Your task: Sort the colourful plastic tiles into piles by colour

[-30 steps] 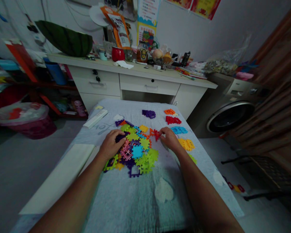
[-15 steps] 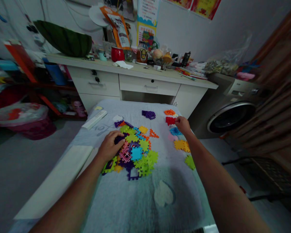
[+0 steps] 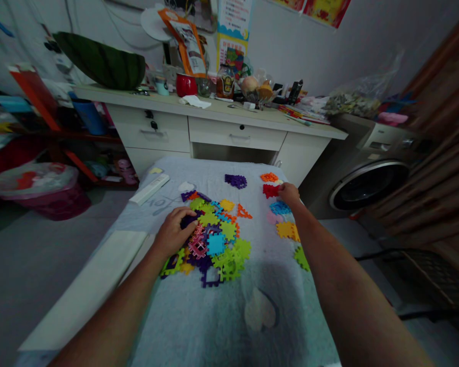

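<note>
A heap of flat plastic puzzle pieces (image 3: 214,237) in green, blue, pink, purple and yellow lies on a light blue towel (image 3: 222,316). My left hand (image 3: 174,232) rests on the heap's left side with fingers curled over the pieces. My right hand (image 3: 289,193) reaches to the far right and its fingertips touch a small pile of red pieces (image 3: 270,190). Along the right edge lie sorted piles: orange pieces (image 3: 268,177), blue pieces (image 3: 278,207), pink pieces (image 3: 272,217), yellow pieces (image 3: 286,229) and green pieces (image 3: 301,256). A purple pile (image 3: 235,180) sits at the back.
A white remote (image 3: 150,188) lies at the towel's back left. Behind stands a white desk (image 3: 229,135) crowded with a watermelon (image 3: 103,63), a red mug (image 3: 186,84) and jars. A washing machine (image 3: 367,173) is at right, a red bin (image 3: 38,188) at left.
My right hand has gone from the red piece beside the heap out to the red pile at the far right. My left hand has stayed on the heap.
</note>
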A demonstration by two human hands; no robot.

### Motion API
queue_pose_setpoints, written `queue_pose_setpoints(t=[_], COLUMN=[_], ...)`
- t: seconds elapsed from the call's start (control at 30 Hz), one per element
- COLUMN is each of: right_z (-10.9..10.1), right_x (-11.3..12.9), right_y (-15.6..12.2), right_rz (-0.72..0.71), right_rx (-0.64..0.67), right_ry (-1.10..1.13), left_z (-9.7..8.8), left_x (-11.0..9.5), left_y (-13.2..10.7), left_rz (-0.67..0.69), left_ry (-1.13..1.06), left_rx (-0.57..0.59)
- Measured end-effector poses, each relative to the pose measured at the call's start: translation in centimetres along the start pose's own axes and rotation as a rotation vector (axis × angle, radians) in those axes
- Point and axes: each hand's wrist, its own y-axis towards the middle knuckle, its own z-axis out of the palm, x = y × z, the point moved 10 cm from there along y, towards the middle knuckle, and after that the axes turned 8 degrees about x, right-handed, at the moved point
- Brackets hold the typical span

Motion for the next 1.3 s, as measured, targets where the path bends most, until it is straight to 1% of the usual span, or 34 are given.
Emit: queue_pose_setpoints(t=[0.1, 0.17, 0.2, 0.27, 0.33, 0.43, 0.53, 0.63, 0.73, 0.9, 1.1, 1.17, 1.3], right_z=[-0.1, 0.3, 0.9, 2.6, 4.3, 6.1, 7.0, 7.1, 7.0, 6.1, 4.4, 3.7, 2.8], right_x=[1.4, 3.6, 5.0, 8.0, 10.3, 12.0, 12.6, 12.7, 12.7, 12.8, 12.5, 12.3, 11.4], right_y=[-1.2, -2.8, -3.8, -6.4, -9.2, -12.4, -14.0, -14.3, -14.2, -13.5, -11.6, -10.8, -8.7], right_rz=[-0.034, -0.123, -0.191, -0.349, -0.456, -0.500, -0.528, -0.525, -0.524, -0.498, -0.446, -0.436, -0.409], right_rx=[-0.014, 0.010, 0.046, 0.165, 0.264, 0.339, 0.344, 0.321, 0.333, 0.356, 0.330, 0.312, 0.316], right_ry=[-0.004, -0.021, -0.033, -0.050, -0.067, -0.103, -0.136, -0.131, -0.124, -0.098, -0.043, 0.014, 0.168], left_z=[0.0, -0.1, -0.1, -0.1, -0.1, -0.1, 0.0, 0.0, -0.1, -0.2, -0.2, -0.1, 0.0], left_x=[-0.2, -0.2, -0.3, -0.3, -0.4, -0.3, -0.1, 0.0, -0.1, -0.4, -0.4, -0.2, 0.0], left_y=[0.0, 0.0, 0.0, 0.0, 0.0, 0.0, -0.1, -0.1, -0.1, 0.0, 0.0, 0.0, 0.0], left_rz=[0.008, 0.007, 0.007, 0.009, 0.016, 0.022, 0.018, 0.020, 0.020, 0.010, 0.010, 0.006, -0.002], left_ry=[-0.007, -0.007, -0.004, 0.001, 0.003, 0.004, 0.008, 0.008, 0.002, -0.004, -0.008, -0.008, -0.005], left_rx=[-0.001, -0.004, -0.004, -0.005, -0.006, -0.006, -0.010, -0.012, -0.016, -0.016, -0.014, -0.009, 0.005])
